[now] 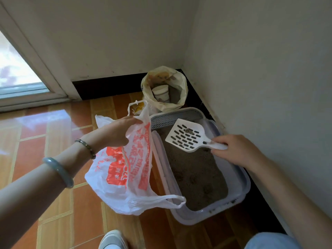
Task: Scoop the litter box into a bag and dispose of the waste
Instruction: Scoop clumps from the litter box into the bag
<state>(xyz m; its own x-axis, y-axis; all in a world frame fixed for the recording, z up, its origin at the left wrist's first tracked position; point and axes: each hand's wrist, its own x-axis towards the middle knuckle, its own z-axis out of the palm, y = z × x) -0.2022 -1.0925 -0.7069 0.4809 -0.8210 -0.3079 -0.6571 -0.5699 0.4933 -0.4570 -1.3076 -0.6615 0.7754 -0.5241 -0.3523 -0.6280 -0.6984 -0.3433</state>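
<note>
**Right hand (239, 150) on scoop (186, 135), left hand (115, 133) on bag (125, 169)**

I grip the scoop's handle, keeping it level over the litter box's (240, 187) far end so the clump (188, 130) won't slide off. My left fingers pinch the bag beside the box's left edge, ready to catch it.

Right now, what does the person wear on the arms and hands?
Both forearms are bare: no sleeves and no gloves show. Behind the left hand, the wrist wears a dark beaded bracelet. Further up that forearm is a smooth, pale green bangle. The right hand and its wrist wear nothing that I can see.
</note>
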